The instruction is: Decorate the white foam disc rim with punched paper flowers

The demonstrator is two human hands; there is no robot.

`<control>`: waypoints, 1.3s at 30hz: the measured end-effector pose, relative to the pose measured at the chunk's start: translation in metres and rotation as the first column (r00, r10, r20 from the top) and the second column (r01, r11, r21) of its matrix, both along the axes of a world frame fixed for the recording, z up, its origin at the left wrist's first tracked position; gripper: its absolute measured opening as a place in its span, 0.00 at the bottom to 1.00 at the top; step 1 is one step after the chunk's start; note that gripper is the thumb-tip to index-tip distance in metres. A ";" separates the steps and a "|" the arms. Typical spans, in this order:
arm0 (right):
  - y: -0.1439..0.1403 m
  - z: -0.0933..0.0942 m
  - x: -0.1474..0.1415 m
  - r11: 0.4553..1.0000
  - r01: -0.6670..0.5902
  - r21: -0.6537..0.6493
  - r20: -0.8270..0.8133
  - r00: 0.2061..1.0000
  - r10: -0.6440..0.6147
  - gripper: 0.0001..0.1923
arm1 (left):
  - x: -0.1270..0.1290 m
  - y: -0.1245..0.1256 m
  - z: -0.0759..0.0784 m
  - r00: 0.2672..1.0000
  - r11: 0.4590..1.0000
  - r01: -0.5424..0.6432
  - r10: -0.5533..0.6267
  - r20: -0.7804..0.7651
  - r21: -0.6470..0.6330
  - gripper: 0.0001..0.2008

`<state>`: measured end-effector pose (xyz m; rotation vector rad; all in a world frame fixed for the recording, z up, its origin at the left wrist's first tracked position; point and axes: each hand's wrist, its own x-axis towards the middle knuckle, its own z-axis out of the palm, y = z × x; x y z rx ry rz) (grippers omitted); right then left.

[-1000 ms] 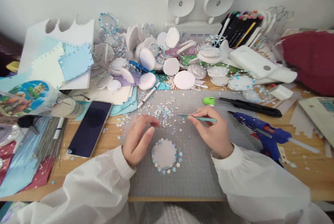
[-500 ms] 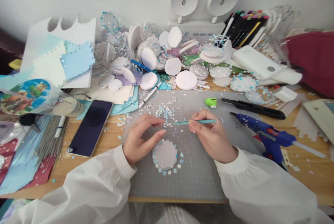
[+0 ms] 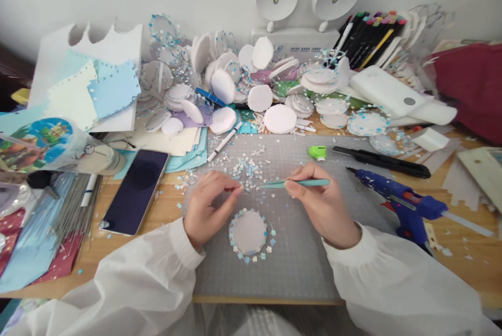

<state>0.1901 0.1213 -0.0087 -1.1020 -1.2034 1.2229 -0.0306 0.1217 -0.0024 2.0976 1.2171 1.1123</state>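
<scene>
Right hand (image 3: 321, 205) fingers pinch teal tweezers (image 3: 294, 183), tips pointing left toward the left fingers. Left hand (image 3: 206, 205) thumb and forefinger pressed together at the tweezer tip, likely on a tiny paper flower, too small to tell. White disc (image 3: 248, 231) lies on the grey mat (image 3: 298, 263) just below both sets of fingers; flowers line most of its rim, sparser at the upper right. Loose flower pile (image 3: 247, 166) just above fingertips. Glue gun (image 3: 400, 200) right of right hand, phone (image 3: 135, 189) left of left hand.

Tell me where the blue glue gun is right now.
In the head view the blue glue gun lies on the wooden table, just off the grey cutting mat, right of the right hand and in front of the black utility knife.
</scene>
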 end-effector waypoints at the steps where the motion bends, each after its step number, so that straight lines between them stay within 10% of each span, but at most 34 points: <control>1: 0.001 0.002 0.001 1.000 0.014 0.024 0.059 0.998 -0.016 0.09 | 0.000 0.000 0.000 0.999 0.999 -0.040 0.040 -0.005 0.002 0.03; 9: -0.006 0.005 0.003 0.893 -0.266 0.363 0.412 0.905 0.103 0.08 | -0.002 0.002 -0.001 0.968 0.969 -0.248 0.248 -0.044 0.008 0.15; 14: -0.006 -0.001 0.004 0.786 -0.375 0.492 0.514 0.853 0.085 0.10 | -0.003 0.000 -0.004 0.966 0.966 -0.256 0.256 0.013 -0.028 0.06; 39: -0.015 0.010 -0.003 0.911 -0.090 0.402 0.091 0.994 0.057 0.10 | 0.000 0.003 0.001 0.976 0.978 0.207 -0.204 0.072 -0.035 0.05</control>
